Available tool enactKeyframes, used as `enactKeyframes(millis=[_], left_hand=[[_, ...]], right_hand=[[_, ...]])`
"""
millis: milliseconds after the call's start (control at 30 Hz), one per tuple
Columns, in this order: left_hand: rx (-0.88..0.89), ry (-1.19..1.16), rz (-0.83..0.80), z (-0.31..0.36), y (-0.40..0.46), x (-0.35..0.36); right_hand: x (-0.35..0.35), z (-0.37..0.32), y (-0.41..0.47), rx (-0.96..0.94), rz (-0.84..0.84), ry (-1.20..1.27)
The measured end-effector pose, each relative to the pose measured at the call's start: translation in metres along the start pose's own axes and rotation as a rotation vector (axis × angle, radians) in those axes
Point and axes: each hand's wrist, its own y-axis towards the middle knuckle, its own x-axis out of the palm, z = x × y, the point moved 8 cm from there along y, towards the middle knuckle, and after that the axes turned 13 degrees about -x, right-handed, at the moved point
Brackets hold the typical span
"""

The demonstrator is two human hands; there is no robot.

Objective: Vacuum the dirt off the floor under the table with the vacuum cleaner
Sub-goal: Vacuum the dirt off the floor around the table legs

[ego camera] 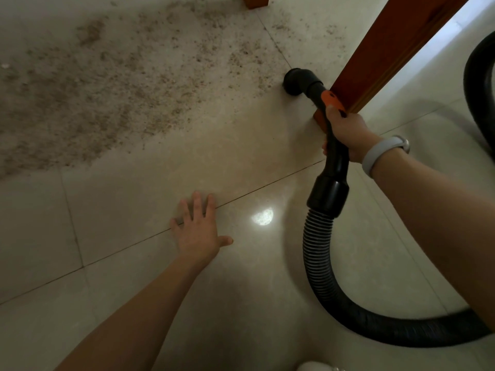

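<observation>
Brown gritty dirt (pixel 107 84) is spread widely over the pale floor tiles at the upper left. My right hand (pixel 348 132) grips the black vacuum handle (pixel 334 153), thumb by its orange slider. The black nozzle (pixel 296 81) touches the floor at the right edge of the dirt, next to a wooden table leg (pixel 385 54). The ribbed black hose (pixel 321 263) loops down and off to the right. My left hand (pixel 199 228) rests flat on the tile with fingers spread, below the dirt patch.
A second wooden leg (pixel 255 1) shows at the top edge. Another stretch of black hose (pixel 479 84) curves along the right edge. A bright light reflection (pixel 262 216) lies on the tile between my hands. A white object (pixel 316 366) peeks in at the bottom.
</observation>
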Motion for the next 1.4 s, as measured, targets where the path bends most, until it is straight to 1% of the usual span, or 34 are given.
enactKeyframes(millis=[133,300,967,1400], left_hand=[[0.004,0.01,0.004,0.0,-0.001,0.0],[-0.002,0.011,-0.009,0.0,0.0,0.0],[0.001,0.017,-0.014,0.001,0.0,0.001],[-0.001,-0.021,-0.01,-0.001,-0.001,0.0]], right_hand=[[0.006,-0.006,0.004,-0.002,-0.002,0.02],[0.011,-0.011,0.009,-0.01,-0.042,-0.005],[0.011,0.013,0.008,0.041,-0.173,0.125],[0.022,0.013,-0.008,0.018,-0.257,0.114]])
